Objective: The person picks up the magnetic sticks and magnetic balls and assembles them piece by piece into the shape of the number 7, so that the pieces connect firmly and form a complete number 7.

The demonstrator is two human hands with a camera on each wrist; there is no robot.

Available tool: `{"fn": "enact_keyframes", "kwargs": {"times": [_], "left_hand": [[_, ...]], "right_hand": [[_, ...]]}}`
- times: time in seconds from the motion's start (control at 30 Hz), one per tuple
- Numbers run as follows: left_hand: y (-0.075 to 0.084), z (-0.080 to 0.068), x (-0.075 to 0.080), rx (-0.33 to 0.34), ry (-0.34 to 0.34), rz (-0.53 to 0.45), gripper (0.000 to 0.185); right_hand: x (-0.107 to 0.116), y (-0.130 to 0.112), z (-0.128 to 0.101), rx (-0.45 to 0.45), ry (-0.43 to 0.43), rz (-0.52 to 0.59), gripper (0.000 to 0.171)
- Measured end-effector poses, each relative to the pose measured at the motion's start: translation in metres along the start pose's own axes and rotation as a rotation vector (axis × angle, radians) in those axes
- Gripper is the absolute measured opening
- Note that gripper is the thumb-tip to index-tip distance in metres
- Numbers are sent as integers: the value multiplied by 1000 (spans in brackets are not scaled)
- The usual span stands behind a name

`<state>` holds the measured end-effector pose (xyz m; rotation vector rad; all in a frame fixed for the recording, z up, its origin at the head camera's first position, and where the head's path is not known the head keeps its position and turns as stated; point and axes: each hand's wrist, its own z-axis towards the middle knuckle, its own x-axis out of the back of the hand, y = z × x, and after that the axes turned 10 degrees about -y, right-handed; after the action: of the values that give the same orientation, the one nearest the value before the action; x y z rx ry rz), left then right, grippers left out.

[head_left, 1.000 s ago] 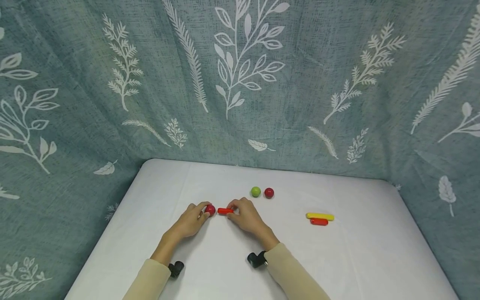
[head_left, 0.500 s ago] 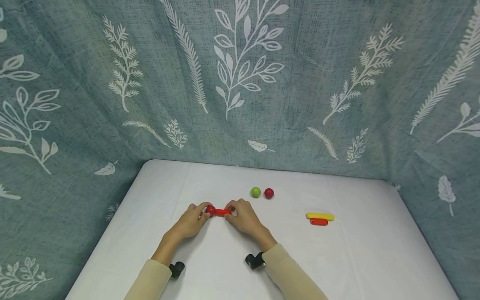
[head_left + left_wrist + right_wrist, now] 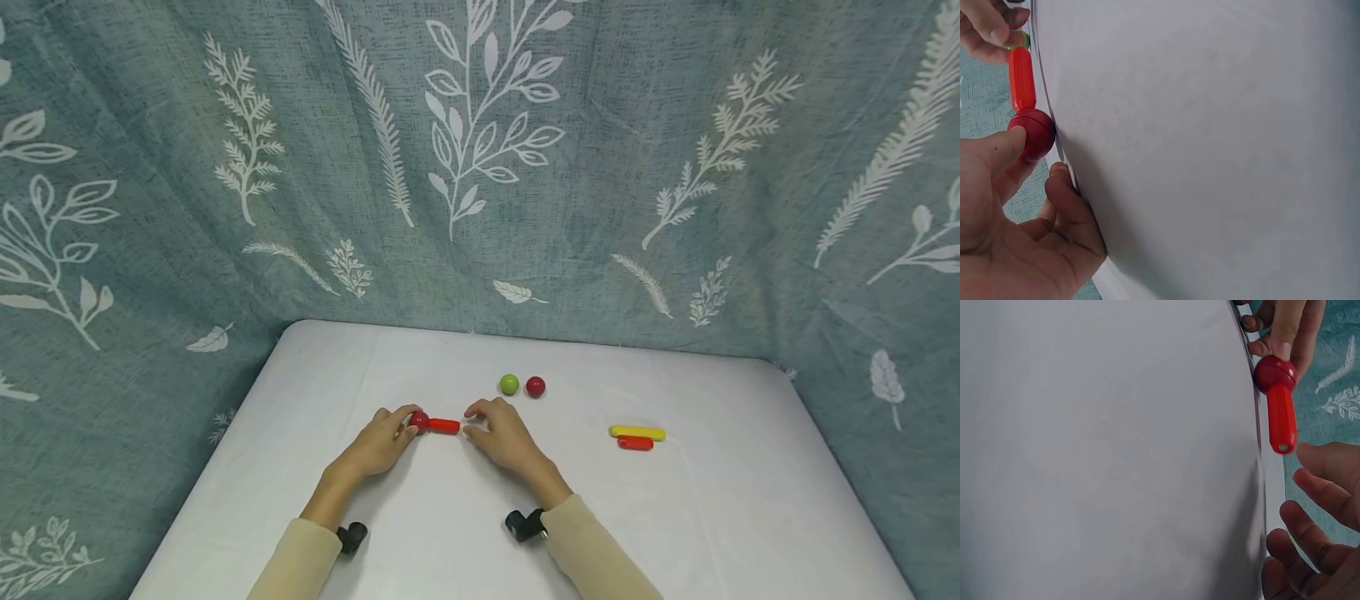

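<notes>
My left hand [image 3: 380,443] pinches a dark red ball [image 3: 1040,134] between thumb and fingers on the white table. Against the ball's right side, end to end with it, lies a short bright red ribbed stick [image 3: 444,426]; a small hole shows in its free end in the right wrist view. My right hand [image 3: 504,435] is just right of that end, thumb and fingers spread apart with nothing between them. In the right wrist view its fingers [image 3: 1313,531] are loosely bent beside the stick.
Behind the right hand sit a green ball [image 3: 509,384] and another dark red ball [image 3: 536,387]. Farther right, a yellow stick [image 3: 637,432] lies along a second red stick [image 3: 636,444]. A patterned green curtain [image 3: 480,275] hangs at the table's back edge.
The right hand moved the red stick left until it met the ball, then let go and drew back to the right. The left hand stays on the ball.
</notes>
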<state>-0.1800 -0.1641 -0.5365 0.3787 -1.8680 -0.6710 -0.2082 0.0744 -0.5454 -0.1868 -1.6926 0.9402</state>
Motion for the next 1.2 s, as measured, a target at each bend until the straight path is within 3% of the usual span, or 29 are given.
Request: {"fn": "enact_keyframes", "kwargs": {"times": [0.8, 1.2], "left_hand": [[-3, 1, 0, -31, -2, 3, 38], [-4, 2, 1, -45, -11, -11, 38]], "right_hand": [[48, 39, -33, -20, 218, 41, 20], [77, 59, -20, -149, 270, 97, 26]]}}
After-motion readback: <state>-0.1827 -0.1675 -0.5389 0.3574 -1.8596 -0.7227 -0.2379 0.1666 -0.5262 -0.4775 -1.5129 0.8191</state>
